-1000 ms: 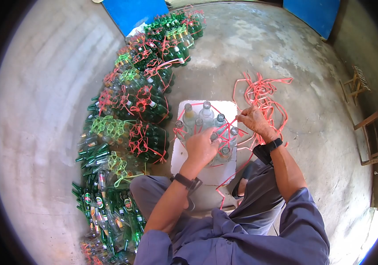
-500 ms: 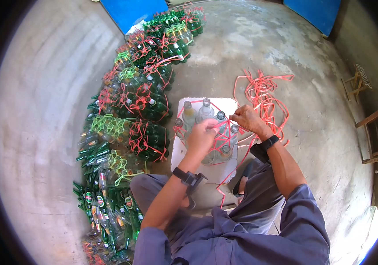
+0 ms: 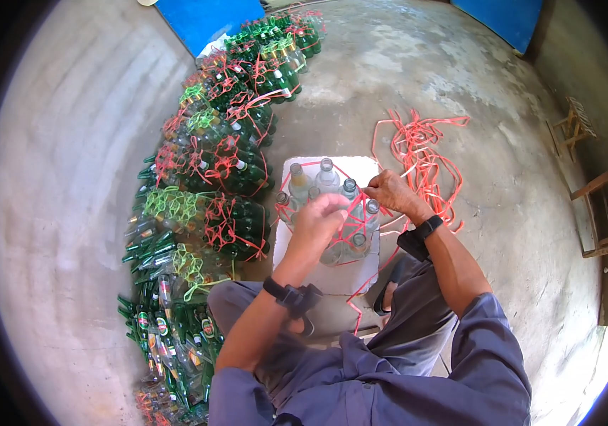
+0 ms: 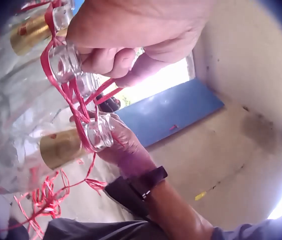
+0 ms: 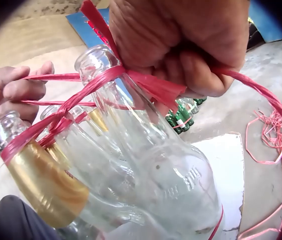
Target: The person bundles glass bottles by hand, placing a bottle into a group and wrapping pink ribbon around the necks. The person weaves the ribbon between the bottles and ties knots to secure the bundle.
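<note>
Clear glass bottles [image 5: 181, 180], some with gold neck labels, stand grouped on a white slab [image 3: 297, 280]. Red plastic string [image 5: 88, 90] loops around their necks and crosses between them. My left hand [image 3: 316, 227] is over the near-left bottles, thumb and fingers pinching a loop of the string, as the right wrist view shows. At the group's right side, my right hand [image 3: 397, 193] has its fingers curled around the string beside a bottle neck [image 5: 98, 62]. A length of string runs out from that fist to the right.
A tangled heap of red string [image 3: 421, 156] lies on the floor at the right. Green and clear bottles [image 3: 236, 227], many tied in bundles, line the left wall. A wooden frame [image 3: 605, 213] and small stool [image 3: 575, 128] stand far right.
My left hand has lifted from low among the bottle necks, drawing string up and left. My right hand has moved left, closer to the bottles.
</note>
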`<state>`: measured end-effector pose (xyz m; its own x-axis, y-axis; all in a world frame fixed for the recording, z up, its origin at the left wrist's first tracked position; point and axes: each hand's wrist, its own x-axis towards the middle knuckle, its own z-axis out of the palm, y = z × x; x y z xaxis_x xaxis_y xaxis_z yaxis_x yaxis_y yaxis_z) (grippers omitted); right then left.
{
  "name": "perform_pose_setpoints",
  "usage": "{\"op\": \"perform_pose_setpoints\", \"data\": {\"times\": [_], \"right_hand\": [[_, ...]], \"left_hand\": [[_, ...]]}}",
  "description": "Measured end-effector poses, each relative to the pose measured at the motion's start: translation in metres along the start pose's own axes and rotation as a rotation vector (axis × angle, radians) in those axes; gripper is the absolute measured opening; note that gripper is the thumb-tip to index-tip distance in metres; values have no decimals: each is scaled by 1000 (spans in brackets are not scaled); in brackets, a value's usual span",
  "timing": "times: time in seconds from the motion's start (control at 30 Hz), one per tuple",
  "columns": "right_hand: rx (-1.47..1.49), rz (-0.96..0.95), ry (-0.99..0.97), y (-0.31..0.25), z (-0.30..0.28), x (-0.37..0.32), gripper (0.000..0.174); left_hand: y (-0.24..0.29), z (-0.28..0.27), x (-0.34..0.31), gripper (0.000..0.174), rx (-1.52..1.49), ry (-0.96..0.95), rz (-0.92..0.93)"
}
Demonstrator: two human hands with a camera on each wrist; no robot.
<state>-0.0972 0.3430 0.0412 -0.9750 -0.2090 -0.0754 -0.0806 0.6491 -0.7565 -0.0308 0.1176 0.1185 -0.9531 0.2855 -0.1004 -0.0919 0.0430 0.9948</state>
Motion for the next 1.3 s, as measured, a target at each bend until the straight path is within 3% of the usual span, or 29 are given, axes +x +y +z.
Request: {"op": "perform_pose_setpoints", "data": {"times": [0.07, 0.13, 0.17, 0.23, 0.27, 0.33, 0.43, 0.53, 0.97, 1.03, 1.17, 1.3], "right_hand": [[77, -14, 13, -2, 1, -2, 29], [154, -30, 28, -5, 1, -4, 29], [164, -47, 37, -6, 1, -5, 29], [176, -63, 45, -10, -2, -7, 28], [171, -53, 29, -12, -3, -7, 28], [168, -41, 12, -13, -4, -7, 28], [175, -16, -24, -13, -5, -7, 28], [176, -12, -34, -14, -7, -8, 29], [200, 1, -72, -6, -6, -4, 28], [227, 4, -74, -12, -9, -6, 28], [120, 18, -92, -18, -14, -10, 28], [105, -17, -89, -9, -10, -7, 29]], "left_hand": [[-2, -6, 1, 26, 150, -7, 93], [14, -8, 0, 22, 528, 7, 229], [21, -10, -1, 22, 529, 5, 231], [33, -13, -2, 18, 1084, -39, 363], [33, -13, -4, 18, 1084, -40, 362], [31, -12, -12, 15, 1167, -45, 567], [30, -11, -24, 18, 1223, -75, 698], [28, -16, -31, 23, 1304, -141, 674], [28, -17, -33, 26, 1354, -207, 700], [27, -20, -30, 21, 1206, -79, 669], [21, -21, -14, 15, 1044, -19, 604], [19, -11, -8, 11, 747, 39, 351]]}}
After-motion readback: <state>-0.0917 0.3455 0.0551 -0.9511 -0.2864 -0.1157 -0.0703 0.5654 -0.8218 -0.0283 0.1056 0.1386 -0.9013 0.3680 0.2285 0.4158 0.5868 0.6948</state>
